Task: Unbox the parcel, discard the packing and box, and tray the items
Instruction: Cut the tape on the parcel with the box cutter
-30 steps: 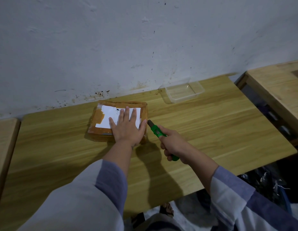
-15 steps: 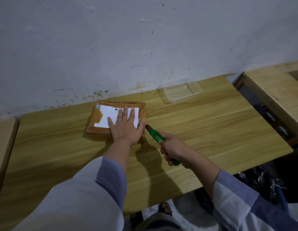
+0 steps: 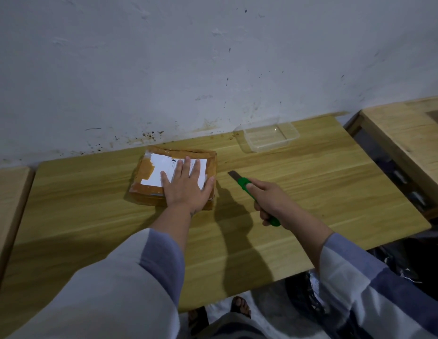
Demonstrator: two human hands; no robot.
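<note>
Fingers: left hand [image 3: 186, 189] is lying flat with straight, spread fingers [image 3: 180, 167] pressing down on top of the parcel [image 3: 173, 178]; right hand [image 3: 271, 204] is curling round the green handle of the knife [image 3: 252, 192], gripping it.
Knife: its blade is pointing toward the upper left, sitting just beside the parcel's right edge, apart from it.
Parcel: it is sitting on the table [image 3: 311, 192] at centre frame, near the wall [image 3: 213, 57], wrapped in brown tape with a white label [image 3: 161, 170] partly covered by the left hand.
Tray: a clear plastic tray [image 3: 266, 134] is standing at the upper right of the table, against the wall, holding nothing.
Around: a second table [image 3: 408, 133] is standing at the right edge; another wooden surface [image 3: 7, 204] is showing at the left edge; sandalled feet [image 3: 240, 308] are showing at the bottom.
</note>
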